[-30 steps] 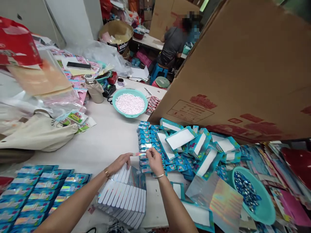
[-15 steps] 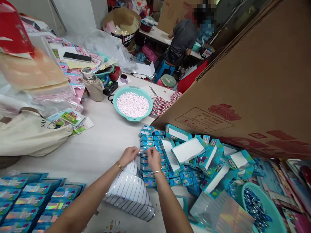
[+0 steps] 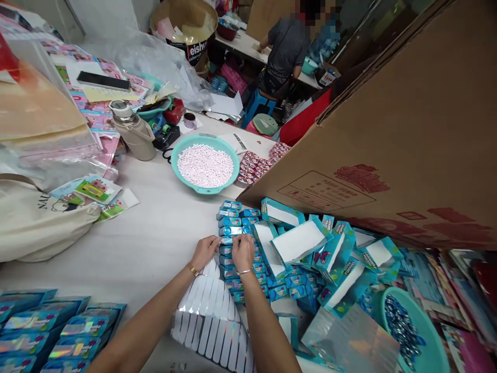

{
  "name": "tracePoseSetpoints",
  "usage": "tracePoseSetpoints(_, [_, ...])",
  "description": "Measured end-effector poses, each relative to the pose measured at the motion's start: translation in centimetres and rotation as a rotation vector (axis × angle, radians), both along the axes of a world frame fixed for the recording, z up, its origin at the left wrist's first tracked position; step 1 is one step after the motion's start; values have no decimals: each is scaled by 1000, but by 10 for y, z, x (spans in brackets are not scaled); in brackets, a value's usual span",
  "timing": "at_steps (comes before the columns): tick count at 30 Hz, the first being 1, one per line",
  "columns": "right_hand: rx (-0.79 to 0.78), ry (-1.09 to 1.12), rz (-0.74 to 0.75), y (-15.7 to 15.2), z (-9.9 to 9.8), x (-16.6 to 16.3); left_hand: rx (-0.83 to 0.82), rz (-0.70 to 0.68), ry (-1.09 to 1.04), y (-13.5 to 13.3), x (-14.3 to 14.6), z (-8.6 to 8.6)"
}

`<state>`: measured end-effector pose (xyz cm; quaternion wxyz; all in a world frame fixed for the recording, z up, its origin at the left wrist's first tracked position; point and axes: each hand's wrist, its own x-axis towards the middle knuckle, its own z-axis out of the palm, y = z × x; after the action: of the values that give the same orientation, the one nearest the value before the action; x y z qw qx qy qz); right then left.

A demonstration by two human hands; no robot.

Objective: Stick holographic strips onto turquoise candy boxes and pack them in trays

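Observation:
My left hand (image 3: 205, 252) is closed, its fingertips pinched at the left end of a small blue box in the rows. A sheet of shiny strip stickers (image 3: 212, 311) hangs from beneath it, curving over the table. My right hand (image 3: 243, 253) is closed too, its fingertips at the right end of the same box. Between the two hands a narrow shiny sticker (image 3: 226, 241) lies across the box; the fingers partly cover its ends. Small blue boxes (image 3: 230, 221) stand in tight rows around my hands.
Larger blue display boxes (image 3: 298, 241) are heaped right, below a big carton (image 3: 388, 129). A turquoise basin (image 3: 205, 190) holds white pellets; another basin (image 3: 427, 331) holds blue wrapped pieces. Packed blue boxes (image 3: 77, 326) stand lower left, near a canvas bag (image 3: 50, 228). Someone (image 3: 289, 46) sits behind.
My right hand has come down onto the small boxes, and the strip between my hands now lies against a box. The sticker sheet has shifted slightly lower. The view has moved a little.

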<state>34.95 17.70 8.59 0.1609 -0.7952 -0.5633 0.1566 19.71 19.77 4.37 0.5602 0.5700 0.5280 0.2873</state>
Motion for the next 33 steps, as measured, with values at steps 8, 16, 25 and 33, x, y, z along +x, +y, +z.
tracePoseSetpoints(8, [-88,-21,13,3,6,5,-5,38,-63,-2,1,2])
tracePoseSetpoints(16, [-30,-89,-18,1,-1,-4,-51,70,-91,2,10,-30])
tracePoseSetpoints(25, [164,64,-106,1,-9,-8,-139,155,-39,-4,20,-38])
tracePoseSetpoints(33, [111,424,163,-49,40,9,-145,62,-79,-34,-15,22])
